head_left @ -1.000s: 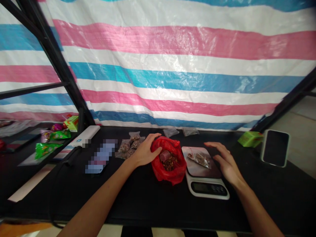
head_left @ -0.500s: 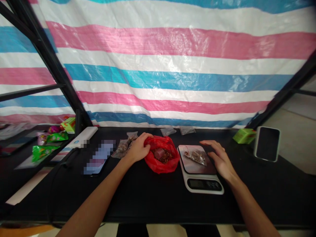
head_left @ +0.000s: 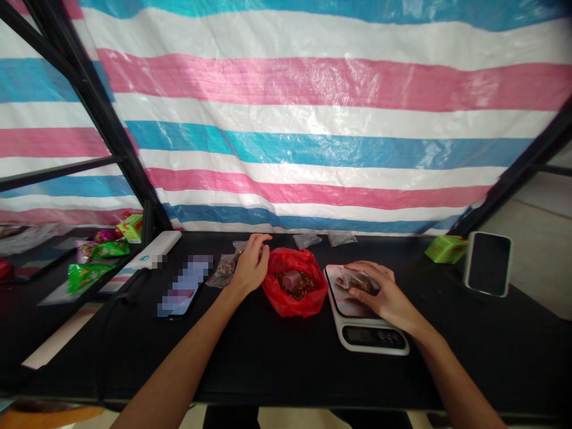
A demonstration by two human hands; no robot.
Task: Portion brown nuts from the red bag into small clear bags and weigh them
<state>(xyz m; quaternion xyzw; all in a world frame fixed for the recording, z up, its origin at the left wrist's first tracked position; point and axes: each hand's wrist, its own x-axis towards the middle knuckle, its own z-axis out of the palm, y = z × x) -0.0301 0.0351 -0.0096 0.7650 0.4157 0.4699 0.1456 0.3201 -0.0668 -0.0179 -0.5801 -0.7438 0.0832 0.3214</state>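
Observation:
My right hand [head_left: 384, 298] is over the kitchen scale [head_left: 374, 341], thumb on the near side and fingers on the far side of a small clear plastic bag [head_left: 353, 282] with brown pieces in it. The bag lies on the scale's plate, partly hidden by the hand. My left hand [head_left: 250, 268] holds nothing, its fingers loosely curved and apart, at the left of an open red plastic bag [head_left: 297, 307]. Inside the red bag are many small brown pieces and a small clear cup [head_left: 292, 279]. Behind my left hand lie filled clear bags [head_left: 222, 269], partly covered.
Two flat clear bags [head_left: 307, 240] lie at the back of the black table [head_left: 286, 363]. A phone [head_left: 187, 289] and a white power strip [head_left: 163, 249] are on the left, near green snack packets [head_left: 89, 275]. To the right stand a green box [head_left: 445, 249] and a white-framed device [head_left: 488, 264].
My right hand has moved left from the scale's edge onto the clear bag, closing around it. My left hand has let go of the red bag's rim and shifted slightly left.

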